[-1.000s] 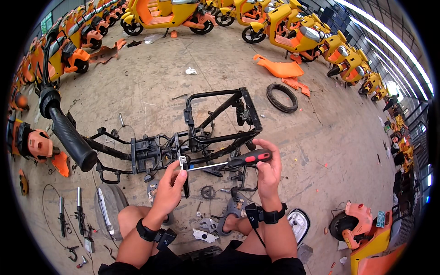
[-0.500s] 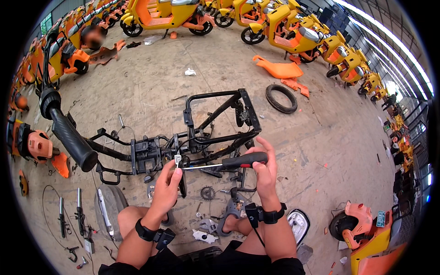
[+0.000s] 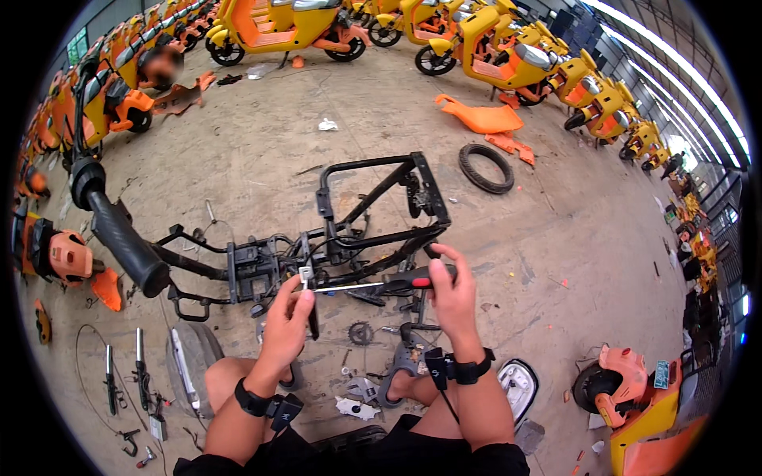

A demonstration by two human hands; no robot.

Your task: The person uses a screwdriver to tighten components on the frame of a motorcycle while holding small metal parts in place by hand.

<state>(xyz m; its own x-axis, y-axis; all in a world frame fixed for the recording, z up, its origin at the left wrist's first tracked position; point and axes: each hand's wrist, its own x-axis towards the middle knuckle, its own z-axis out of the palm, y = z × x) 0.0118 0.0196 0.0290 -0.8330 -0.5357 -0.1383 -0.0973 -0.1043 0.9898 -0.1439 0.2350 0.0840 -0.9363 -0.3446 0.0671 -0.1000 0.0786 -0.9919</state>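
Note:
My left hand is closed, pinching a small white connector-like piece between thumb and fingertips; a thin dark cable seems to run from it toward the frame. My right hand grips a screwdriver by its black and red handle. The screwdriver lies nearly level, its metal shaft pointing left and its tip meeting my left thumb and fingers. Just beyond both hands lies a stripped black scooter frame, with a rubber handlebar grip at its left.
A sprocket, shock absorbers and a wheel cover lie around my feet. Farther off are a tyre and an orange body panel. Rows of yellow scooters line the back; another scooter stands right.
My right hand has shifted slightly left and down on the screwdriver, and its fingers have moved around the handle. The white piece stays in my left hand.

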